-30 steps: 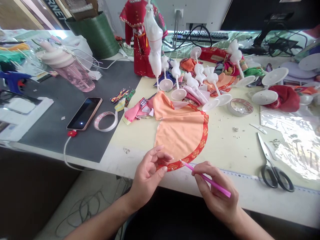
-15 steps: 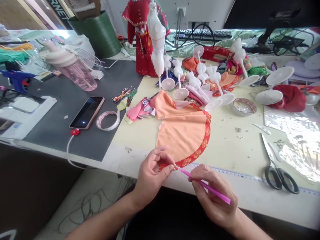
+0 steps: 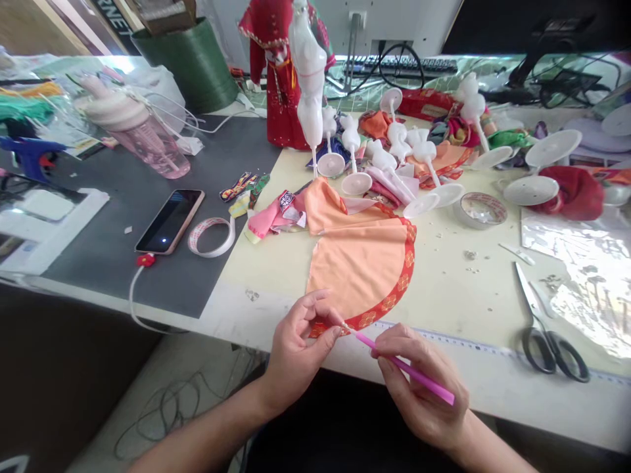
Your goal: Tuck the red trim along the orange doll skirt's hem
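My right hand grips a slim pink stick tool like a pen, its pale tip pointing left. That tip meets the fingertips of my left hand, whose thumb and forefinger are closed together. Something tiny and whitish shows at the tip, too small to name. Right behind these fingers a peach cloth piece with a red, gold-patterned border lies spread on the table. Its lower border passes behind my left fingers, so whether they also pinch the cloth is hidden.
Black-handled scissors lie to the right, near a measuring strip along the front edge. A tape roll and a phone rest at left. White doll bodies on stands and a red-dressed doll fill the back.
Both hands and the pink tool keep almost the same pose. The view has shifted very slightly; nothing has been picked up or let go.
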`<state>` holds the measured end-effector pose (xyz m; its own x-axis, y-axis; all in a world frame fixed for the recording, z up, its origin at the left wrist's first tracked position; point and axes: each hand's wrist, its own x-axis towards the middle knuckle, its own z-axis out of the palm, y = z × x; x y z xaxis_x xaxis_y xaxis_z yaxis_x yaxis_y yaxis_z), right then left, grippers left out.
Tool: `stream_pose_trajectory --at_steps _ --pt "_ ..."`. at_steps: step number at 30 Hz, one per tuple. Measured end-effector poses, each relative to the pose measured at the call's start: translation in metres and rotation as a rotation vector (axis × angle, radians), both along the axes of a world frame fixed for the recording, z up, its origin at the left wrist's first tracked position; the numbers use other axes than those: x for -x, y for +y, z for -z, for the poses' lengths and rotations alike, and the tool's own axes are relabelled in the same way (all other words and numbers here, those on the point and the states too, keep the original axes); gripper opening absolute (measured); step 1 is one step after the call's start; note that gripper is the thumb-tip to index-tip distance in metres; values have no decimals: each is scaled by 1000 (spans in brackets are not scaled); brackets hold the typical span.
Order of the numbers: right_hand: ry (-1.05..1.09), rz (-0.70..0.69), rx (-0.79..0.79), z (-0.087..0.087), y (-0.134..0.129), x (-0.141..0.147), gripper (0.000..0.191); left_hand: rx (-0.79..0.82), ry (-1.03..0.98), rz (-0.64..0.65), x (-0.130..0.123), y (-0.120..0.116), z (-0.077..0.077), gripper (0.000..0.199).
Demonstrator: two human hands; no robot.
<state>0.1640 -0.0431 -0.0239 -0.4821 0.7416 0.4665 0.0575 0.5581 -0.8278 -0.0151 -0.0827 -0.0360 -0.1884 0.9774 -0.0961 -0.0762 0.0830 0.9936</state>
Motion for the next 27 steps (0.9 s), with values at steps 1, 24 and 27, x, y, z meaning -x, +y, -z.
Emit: stream_pose_trajectory --at_steps 1,24,27 --pt "-1 3 -5 0 0 0 32 2 6 -2 0 0 0 41" --pt "-261 -18 -142 13 3 2 25 -624 913 230 25 -2 6 7" --pt "-281 -23 -151 13 3 3 25 -646 985 242 23 -2 6 5"
